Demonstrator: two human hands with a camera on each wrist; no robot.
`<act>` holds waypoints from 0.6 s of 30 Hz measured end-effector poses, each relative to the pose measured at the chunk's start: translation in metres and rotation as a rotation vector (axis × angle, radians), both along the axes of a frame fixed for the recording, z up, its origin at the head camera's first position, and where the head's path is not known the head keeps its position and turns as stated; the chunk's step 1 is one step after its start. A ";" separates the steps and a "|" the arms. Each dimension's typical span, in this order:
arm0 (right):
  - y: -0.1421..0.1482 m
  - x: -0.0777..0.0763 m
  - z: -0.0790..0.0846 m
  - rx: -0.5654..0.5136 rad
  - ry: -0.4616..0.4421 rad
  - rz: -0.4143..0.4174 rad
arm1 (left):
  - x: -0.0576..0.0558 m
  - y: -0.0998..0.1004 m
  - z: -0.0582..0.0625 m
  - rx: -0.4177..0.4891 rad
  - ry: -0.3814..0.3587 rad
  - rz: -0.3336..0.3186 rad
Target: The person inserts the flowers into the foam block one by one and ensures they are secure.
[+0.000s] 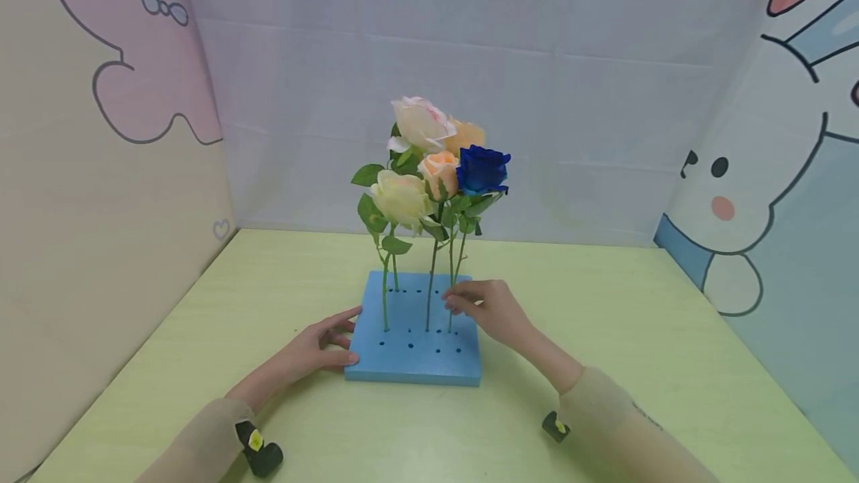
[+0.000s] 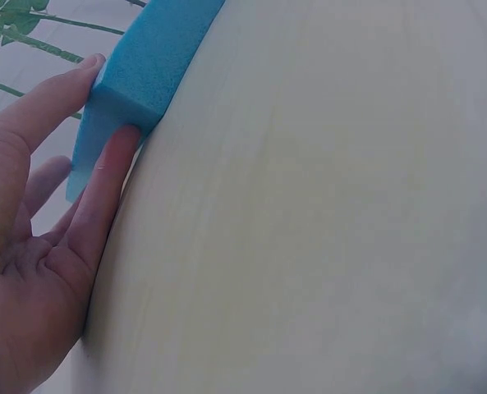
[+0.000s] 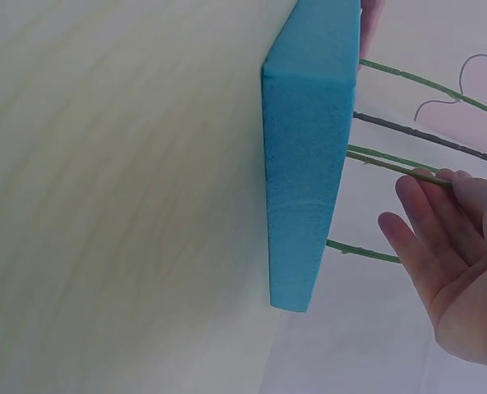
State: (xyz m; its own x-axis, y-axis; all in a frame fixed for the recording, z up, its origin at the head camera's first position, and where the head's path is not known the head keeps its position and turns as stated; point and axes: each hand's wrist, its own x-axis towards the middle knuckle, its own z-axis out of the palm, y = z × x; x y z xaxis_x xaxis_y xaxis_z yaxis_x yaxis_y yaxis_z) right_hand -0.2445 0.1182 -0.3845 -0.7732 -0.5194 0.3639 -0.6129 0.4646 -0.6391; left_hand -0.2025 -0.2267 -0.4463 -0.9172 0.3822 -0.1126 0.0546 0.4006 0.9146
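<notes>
Several artificial roses stand upright in a blue foam block (image 1: 409, 376) with rows of holes in its top. My left hand (image 1: 315, 347) rests against the block's left side, its thumb near the front corner and its fingers extended along the edge. Above the right part of the block, my right hand (image 1: 493, 311) pinches a green rose stem (image 3: 391, 167) between thumb and fingertips. The stem's lower end meets the foam. Which bloom it carries is hard to tell, as leaves overlap near the blue rose (image 1: 483, 170). A dark stem (image 1: 432, 267) beside it bears a peach rose (image 1: 441, 172).
A pale yellow-green table (image 1: 577, 282) surrounds the block. White curtain (image 1: 537, 95) hangs behind, with cartoon-printed panels (image 1: 745, 170) on both sides. Also in the block are a cream rose (image 1: 403, 198), a pink-white rose (image 1: 421, 124) and a partly hidden peach one.
</notes>
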 end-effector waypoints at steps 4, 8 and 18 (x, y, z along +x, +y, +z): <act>0.000 0.001 -0.001 0.006 0.000 -0.005 | 0.000 0.000 0.000 0.000 -0.002 -0.002; -0.001 0.001 -0.003 0.013 0.013 -0.009 | 0.000 0.000 0.000 -0.002 -0.002 -0.002; -0.002 0.000 -0.006 0.011 0.016 -0.002 | 0.000 0.000 0.000 -0.003 -0.013 0.004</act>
